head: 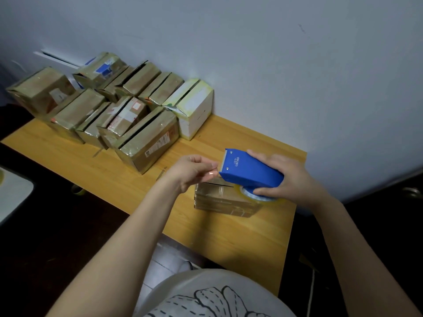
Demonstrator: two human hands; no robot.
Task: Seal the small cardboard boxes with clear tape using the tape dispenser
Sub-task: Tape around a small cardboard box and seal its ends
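A small brown cardboard box point(219, 199) lies on the wooden table point(229, 239), its top flaps closed with a dark seam showing. Just above it my right hand point(290, 179) grips a blue tape dispenser point(249, 169) holding a roll of clear tape point(256, 195). The dispenser's blade end points left. My left hand point(194, 171) is at that end, fingertips pinching the loose end of the clear tape beside the blade.
Several taped brown boxes point(91, 110) are packed together at the table's back left, with a white box point(194, 110) beside them against the grey wall. The table's right edge runs close to the small box. Dark floor lies left and right.
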